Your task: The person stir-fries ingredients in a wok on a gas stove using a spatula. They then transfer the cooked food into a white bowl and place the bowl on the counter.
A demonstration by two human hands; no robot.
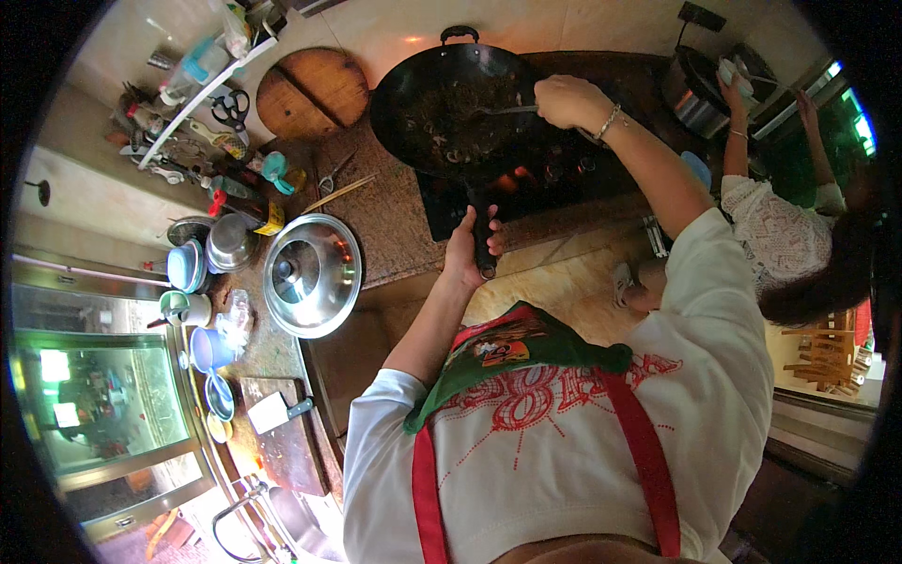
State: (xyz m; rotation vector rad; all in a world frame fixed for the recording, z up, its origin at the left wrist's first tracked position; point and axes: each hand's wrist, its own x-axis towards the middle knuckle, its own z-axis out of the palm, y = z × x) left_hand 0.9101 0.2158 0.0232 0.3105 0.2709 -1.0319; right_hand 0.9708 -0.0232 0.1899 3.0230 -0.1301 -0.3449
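Note:
A large black wok (394, 106) sits on the dark stove (440, 211), holding dark food (451, 127) with paler pieces in it. My left hand (473, 243) is wrapped around the wok's long black handle (482, 233). From the right, my right hand (572, 102) grips the end of a metal cooking utensil (504, 110) whose head reaches into the food; its exact shape is hard to make out. The wok's small loop handle (459, 33) points to the wall.
A domed metal lid (313, 275), wooden chopsticks (340, 194) and a round wooden lid (312, 92) lie left of the wok. Further off are a cleaver (269, 413) on a cutting board (292, 451) and a sink (303, 518). At right another person (782, 233) stands near a metal pot (694, 92).

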